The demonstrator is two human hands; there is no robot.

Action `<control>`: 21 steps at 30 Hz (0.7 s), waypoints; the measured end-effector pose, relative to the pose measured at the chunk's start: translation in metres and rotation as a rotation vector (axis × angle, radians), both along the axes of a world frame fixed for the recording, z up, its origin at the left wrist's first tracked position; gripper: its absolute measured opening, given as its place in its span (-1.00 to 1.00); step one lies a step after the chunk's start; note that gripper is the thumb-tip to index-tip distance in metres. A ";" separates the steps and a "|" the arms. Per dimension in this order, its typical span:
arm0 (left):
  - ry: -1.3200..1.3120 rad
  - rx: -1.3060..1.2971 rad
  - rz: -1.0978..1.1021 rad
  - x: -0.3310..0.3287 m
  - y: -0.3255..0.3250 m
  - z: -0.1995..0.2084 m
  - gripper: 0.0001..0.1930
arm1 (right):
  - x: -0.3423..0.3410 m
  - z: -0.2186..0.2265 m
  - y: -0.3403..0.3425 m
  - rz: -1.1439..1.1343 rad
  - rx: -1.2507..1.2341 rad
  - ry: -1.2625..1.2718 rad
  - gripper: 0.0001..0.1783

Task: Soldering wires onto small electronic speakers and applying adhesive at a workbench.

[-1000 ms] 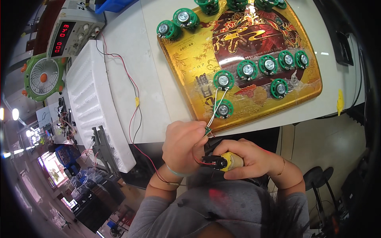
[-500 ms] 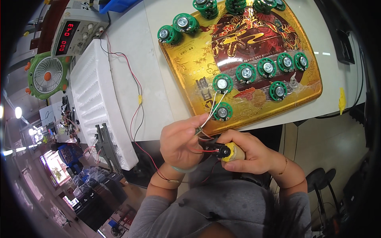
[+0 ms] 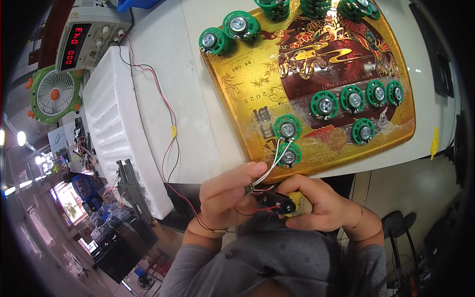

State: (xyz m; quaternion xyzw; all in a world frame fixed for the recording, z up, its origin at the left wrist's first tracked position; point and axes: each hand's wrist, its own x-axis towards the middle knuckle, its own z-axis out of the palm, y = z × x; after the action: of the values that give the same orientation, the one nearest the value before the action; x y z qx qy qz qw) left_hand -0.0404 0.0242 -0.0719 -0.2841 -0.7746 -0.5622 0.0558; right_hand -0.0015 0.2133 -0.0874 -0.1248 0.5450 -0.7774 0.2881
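My left hand [image 3: 222, 198] is closed, pinching a small circuit board [image 3: 249, 189] between thumb and fingers. White wires [image 3: 269, 170] run from the board to a green-rimmed round speaker [image 3: 287, 128] on the gold tin [image 3: 232, 99]. A second speaker [image 3: 288, 156] sits just below that one, behind the wires. My right hand [image 3: 324, 205] is wrapped round a yellow cylinder [image 3: 301, 204] with a black end piece [image 3: 278, 202] facing my left hand. Thin red and dark wires link the black piece and the board area; their exact joints are hidden by my fingers.
More speakers [image 3: 325, 105] stand in a row on the tin, with stacked ones [image 3: 241, 25] along its far edge. To the left lie a white foam tray [image 3: 116, 128], a power supply [image 3: 89, 42], a green fan [image 3: 55, 94] and a red-black cable [image 3: 166, 101] crossing the table.
The view has shifted, so tin and speakers appear lower and farther right. Both hands keep their holds; the black piece has tilted slightly, and the hands sit a little lower in the picture.
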 end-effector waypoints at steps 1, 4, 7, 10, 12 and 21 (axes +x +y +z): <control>-0.004 -0.024 -0.011 0.000 -0.001 0.000 -0.79 | 0.000 -0.001 0.000 0.005 0.004 0.000 -0.54; -0.013 0.014 -0.027 0.003 -0.002 -0.004 -0.82 | -0.002 -0.002 0.000 -0.026 0.020 0.079 -0.53; -0.020 0.078 -0.026 0.004 -0.002 -0.006 -0.83 | -0.002 0.000 0.001 -0.031 0.038 0.087 -0.54; 0.021 0.078 0.006 0.006 -0.005 -0.007 -0.81 | -0.005 0.000 0.000 -0.010 0.018 0.096 -0.54; 0.057 0.085 0.020 0.006 -0.006 -0.011 -0.81 | -0.003 -0.004 0.001 -0.021 0.021 0.108 -0.54; 0.229 -0.052 -0.031 0.000 -0.010 -0.011 -0.67 | -0.004 -0.003 0.002 -0.002 0.003 0.098 -0.54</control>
State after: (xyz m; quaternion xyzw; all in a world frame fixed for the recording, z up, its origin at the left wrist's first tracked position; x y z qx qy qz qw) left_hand -0.0399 0.0138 -0.0827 -0.3598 -0.7729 -0.5069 0.1276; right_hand -0.0052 0.2152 -0.0908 -0.1617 0.5596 -0.7699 0.2606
